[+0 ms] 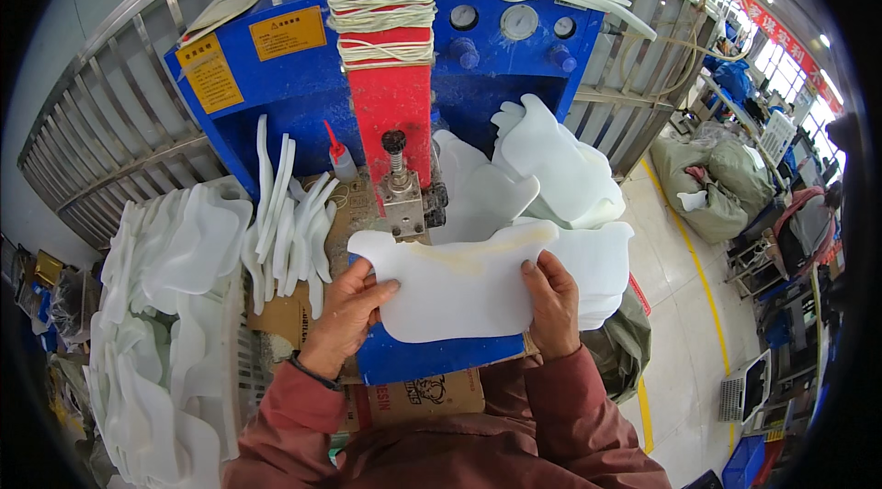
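Observation:
A white foam sheet (459, 292) with curved, cut edges is held flat between my two hands. A yellowish glue-like streak runs along its far edge. My left hand (354, 305) pinches its left side, thumb on top. Its right side is gripped by my right hand (551, 301), thumb on the upper face. Just beyond the sheet stands a metal nozzle head (401, 204) with a black knob, mounted on a red column (390, 112) wound with cord. Whether the sheet touches the head cannot be told. Below the sheet shows a blue work surface (441, 359).
White foam pieces fill a crate (231, 333) on the left. More stand upright in a bundle (289, 232); others pile up (560, 168) at the right. A red-tipped bottle (342, 158) stands by the column. The blue machine (303, 89) carries gauges (519, 22). Sacks (707, 177) lie far right.

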Available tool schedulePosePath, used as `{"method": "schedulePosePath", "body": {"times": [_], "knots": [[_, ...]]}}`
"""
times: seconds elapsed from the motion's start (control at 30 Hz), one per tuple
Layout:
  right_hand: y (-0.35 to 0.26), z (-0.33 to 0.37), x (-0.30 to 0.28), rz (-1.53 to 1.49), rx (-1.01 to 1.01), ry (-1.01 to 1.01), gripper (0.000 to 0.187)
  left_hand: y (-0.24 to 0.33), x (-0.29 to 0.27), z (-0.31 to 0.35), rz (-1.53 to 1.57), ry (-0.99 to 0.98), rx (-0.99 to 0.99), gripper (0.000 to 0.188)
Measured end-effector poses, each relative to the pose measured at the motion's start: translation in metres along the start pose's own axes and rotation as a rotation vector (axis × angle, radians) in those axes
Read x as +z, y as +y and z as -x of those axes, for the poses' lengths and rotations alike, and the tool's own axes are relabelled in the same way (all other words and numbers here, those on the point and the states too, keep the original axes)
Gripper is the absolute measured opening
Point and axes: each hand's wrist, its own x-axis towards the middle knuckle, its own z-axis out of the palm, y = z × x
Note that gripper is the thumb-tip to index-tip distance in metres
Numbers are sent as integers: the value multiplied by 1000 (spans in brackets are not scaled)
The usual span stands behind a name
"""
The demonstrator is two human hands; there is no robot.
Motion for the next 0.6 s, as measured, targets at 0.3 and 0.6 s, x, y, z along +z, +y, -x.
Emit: {"method": "schedulePosePath", "body": {"times": [0.3, 0.6], "knots": [[-7, 6, -14, 23, -25, 34, 30, 3, 16, 1, 2, -60, -61, 44], [-13, 13, -27, 27, -43, 67, 27, -4, 35, -1, 102, -80, -78, 49]]}}
